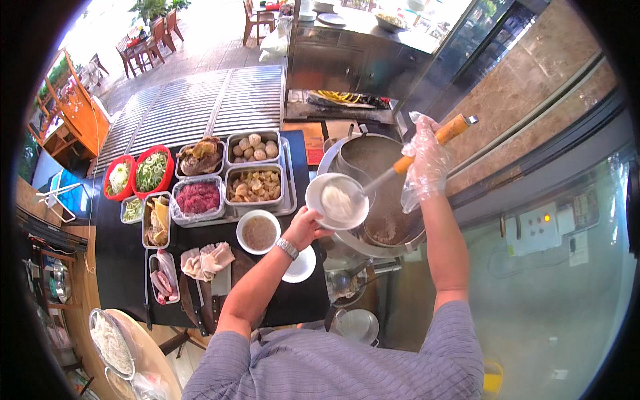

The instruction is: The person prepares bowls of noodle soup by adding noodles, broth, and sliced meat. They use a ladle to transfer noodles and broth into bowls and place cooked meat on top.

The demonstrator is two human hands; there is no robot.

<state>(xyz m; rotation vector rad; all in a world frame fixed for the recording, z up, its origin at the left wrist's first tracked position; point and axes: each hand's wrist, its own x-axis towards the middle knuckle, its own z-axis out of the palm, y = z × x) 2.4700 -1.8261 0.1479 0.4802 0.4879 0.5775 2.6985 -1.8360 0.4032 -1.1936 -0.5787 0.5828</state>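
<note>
My left hand [303, 229], bare with a metal watch at the wrist, grips the rim of a white bowl [327, 223] that holds pale noodles [337, 201]. My right hand [426, 155], in a clear plastic glove, is closed around the wooden handle [452, 130] of a metal utensil. The utensil's shaft slants down to the bowl, and its far end is blurred there. Both hands are over a large steel pot [385, 200] of brownish broth. A white bowl of broth or sauce [258, 232] and another white bowl [300, 265] stand on the black table, left of my left forearm and under it.
Steel trays hold meatballs [254, 148], meat chunks [254, 186] and red minced meat [198, 197]. Red baskets of sliced greens [151, 171] stand at the left. A cleaver [221, 281] and knives lie near the table's front. A basket of noodles [111, 342] is at the lower left.
</note>
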